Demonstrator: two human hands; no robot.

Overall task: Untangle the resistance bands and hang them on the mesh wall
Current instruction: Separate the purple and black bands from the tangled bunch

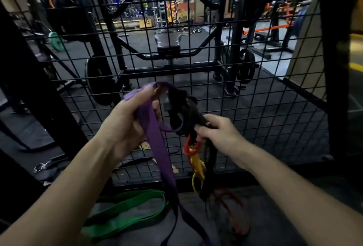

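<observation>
Left hand: grip closed on the purple band, fingers curled round its upper loop, thumb on top; palm faces right.
Right hand: grip closed on the black band, pinching it at the knot where several bands cross; back of hand toward the camera.
Purple band: wide flat strap, looped over the left fingers, then hanging straight down between the two hands to the floor, where its lower end trails toward the bottom edge of the view. A thinner purple loop crosses into the black bundle beside the right hand.
Black band: bunched mass between the hands, raised in front of the mesh wall; strands drop below the right hand.
Red band: thin, wound round the bundle just under the right fingers; a further red loop lies on the floor below.
Yellow band: hangs below the red one, tangled with the black strands.
Green band: wide, lying loose in a flattened loop on the floor, lower left, apart from the held bundle.
Mesh wall: black wire grid, upright, directly behind the bands; nothing of the bundle is hooked on it.
Weight rack: black frame with plates, beyond the mesh.
</observation>
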